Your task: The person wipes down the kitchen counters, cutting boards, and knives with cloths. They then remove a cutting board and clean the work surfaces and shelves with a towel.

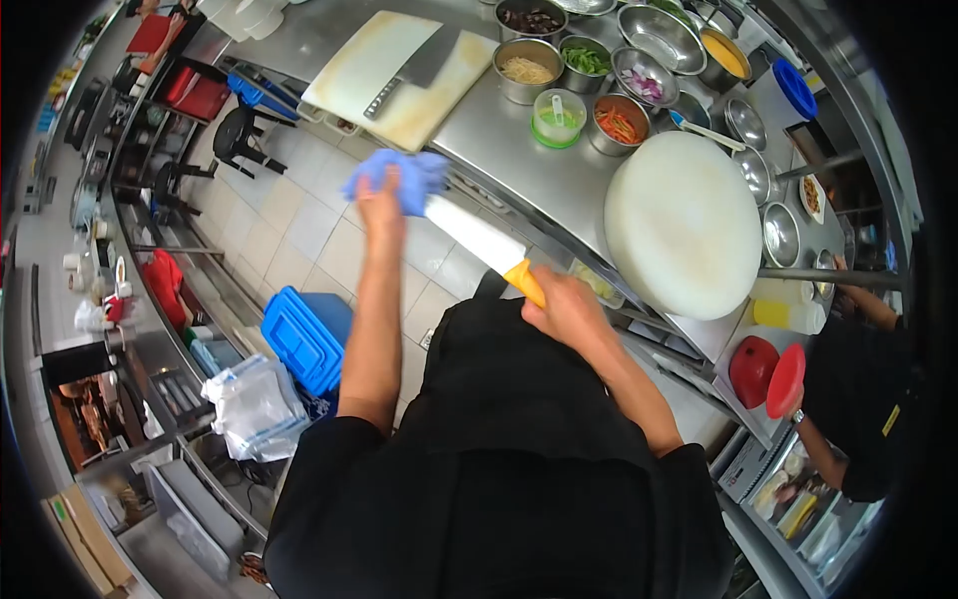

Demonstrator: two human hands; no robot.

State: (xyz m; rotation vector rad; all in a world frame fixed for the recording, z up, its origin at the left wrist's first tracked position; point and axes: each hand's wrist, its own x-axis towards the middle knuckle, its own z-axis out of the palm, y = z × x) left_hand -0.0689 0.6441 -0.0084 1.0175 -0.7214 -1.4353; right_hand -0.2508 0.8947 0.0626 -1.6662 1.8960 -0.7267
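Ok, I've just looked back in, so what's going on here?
The person's right hand grips a long, yellow-handled steel knife, and the left hand holds a crumpled blue cloth at the far end of its blade. A wide steel cleaver lies on white rectangular cutting boards on the metal counter.

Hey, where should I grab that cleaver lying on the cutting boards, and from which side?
Take the cleaver by its dark handle, probably best from the near edge of the cutting boards, where the person stands. The slim handle points toward that edge, while the broad blade lies flat and extends away.
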